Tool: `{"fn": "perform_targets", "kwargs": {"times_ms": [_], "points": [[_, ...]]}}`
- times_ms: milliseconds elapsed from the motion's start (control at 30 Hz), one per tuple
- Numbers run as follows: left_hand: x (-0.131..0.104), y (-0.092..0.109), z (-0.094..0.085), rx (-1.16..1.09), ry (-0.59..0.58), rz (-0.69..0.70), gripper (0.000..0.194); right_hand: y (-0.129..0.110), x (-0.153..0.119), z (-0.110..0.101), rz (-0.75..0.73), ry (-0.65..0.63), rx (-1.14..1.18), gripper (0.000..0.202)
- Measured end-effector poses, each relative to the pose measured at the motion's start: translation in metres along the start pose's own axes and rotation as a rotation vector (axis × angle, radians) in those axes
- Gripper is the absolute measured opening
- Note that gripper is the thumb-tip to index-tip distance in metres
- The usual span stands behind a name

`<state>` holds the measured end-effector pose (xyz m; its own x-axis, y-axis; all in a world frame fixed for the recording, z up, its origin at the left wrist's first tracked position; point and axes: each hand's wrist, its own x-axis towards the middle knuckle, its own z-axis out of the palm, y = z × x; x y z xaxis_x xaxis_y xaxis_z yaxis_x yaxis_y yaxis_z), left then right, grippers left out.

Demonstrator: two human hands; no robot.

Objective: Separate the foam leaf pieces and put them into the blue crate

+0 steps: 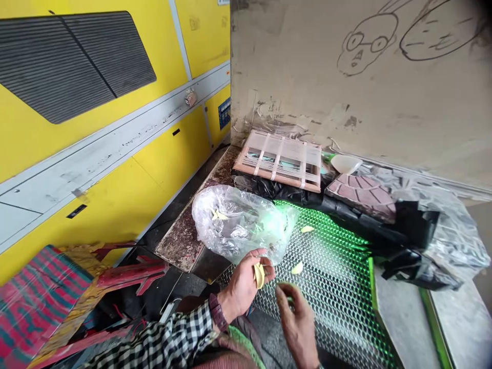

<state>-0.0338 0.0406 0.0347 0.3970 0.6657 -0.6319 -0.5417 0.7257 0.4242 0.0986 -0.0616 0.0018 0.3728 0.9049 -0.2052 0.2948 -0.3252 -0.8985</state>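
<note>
My left hand [246,284], palm up with its fingers curled, holds several pale yellow crescent-shaped pieces [259,277]. Just right of it is my right hand [295,323], its thumb and fingers curled toward each other; what lies between them, if anything, is too small to make out. Beyond my left hand lies a clear plastic bag [234,230] with a few similar yellow pieces [219,215] inside. Two more loose crescents, one farther off [306,229] and one nearer [297,268], rest on a perforated metal surface [334,277] lit by green light.
A yellow machine [165,154] stands along the left. A tan panel [307,87] with drawn faces rises behind. A strapped wooden frame [280,161], black plastic [411,230] and clear film [457,225] line the back edge. A striped seat [42,297] is at lower left.
</note>
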Motion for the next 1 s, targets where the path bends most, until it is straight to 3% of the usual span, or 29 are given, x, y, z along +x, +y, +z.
{"fn": "perform_targets", "kwargs": {"times_ms": [67, 200, 367, 433, 533, 633, 733, 800, 867, 967, 1000], "points": [[0.000, -0.004, 0.002, 0.003, -0.016, 0.046, 0.044, -0.018, -0.001, 0.016, 0.077, -0.094, 0.184, 0.037], [0.001, -0.006, 0.004, 0.072, -0.010, 0.134, 0.038, -0.026, 0.005, 0.037, 0.132, -0.035, 0.325, 0.042], [0.001, -0.002, -0.002, 0.097, 0.049, 0.131, 0.029, -0.018, 0.010, 0.033, 0.181, 0.041, 0.395, 0.045], [0.000, 0.000, -0.005, 0.070, 0.045, 0.115, 0.030, -0.003, 0.016, 0.021, 0.111, 0.156, 0.232, 0.044], [-0.003, 0.003, -0.007, 0.014, 0.037, 0.085, 0.032, 0.040, 0.031, -0.006, -0.098, 0.335, -0.267, 0.043], [-0.004, 0.006, -0.007, 0.002, 0.032, 0.068, 0.032, 0.087, 0.044, -0.030, -0.300, 0.296, -0.665, 0.043], [-0.004, 0.009, -0.007, 0.002, 0.020, 0.069, 0.031, 0.107, 0.045, -0.040, -0.384, 0.211, -0.830, 0.040], [-0.002, 0.011, -0.006, 0.003, 0.027, 0.074, 0.029, 0.098, 0.040, -0.039, -0.380, 0.186, -0.811, 0.038], [-0.001, 0.011, -0.005, 0.012, 0.026, 0.081, 0.029, 0.074, 0.032, -0.031, -0.314, 0.181, -0.687, 0.041], [0.001, 0.008, 0.000, 0.048, -0.018, 0.104, 0.031, 0.024, 0.019, -0.004, -0.081, 0.106, -0.268, 0.042], [0.001, 0.006, 0.002, 0.081, -0.028, 0.128, 0.031, 0.009, 0.015, 0.008, 0.012, 0.013, -0.074, 0.040]]}}
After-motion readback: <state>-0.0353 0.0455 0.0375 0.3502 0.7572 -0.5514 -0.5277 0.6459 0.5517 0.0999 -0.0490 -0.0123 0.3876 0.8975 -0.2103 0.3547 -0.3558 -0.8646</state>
